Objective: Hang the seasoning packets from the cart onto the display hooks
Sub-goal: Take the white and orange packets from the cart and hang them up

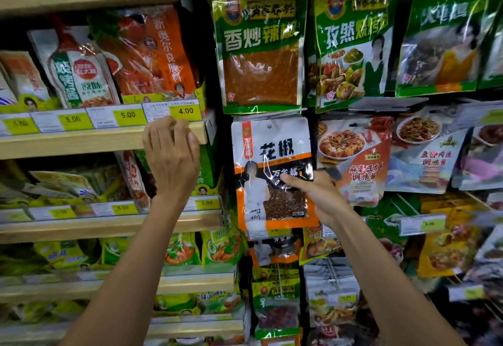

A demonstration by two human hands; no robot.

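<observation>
A white, orange and black peppercorn packet is held upright against the hook display, its top hole just below a green chili-powder packet. My right hand pinches the packet's right edge at mid height, thumb on the front. The hook behind the packet is hidden. My left hand grips the front edge of a wooden shelf to the left, fingers curled over the edge by the 4.00 price tag. The cart is out of view.
Green seasoning packets hang in a row above on the right, with mixed sauce packets beside and below. Wooden shelves on the left hold pouches behind yellow price tags. More packets hang lower down.
</observation>
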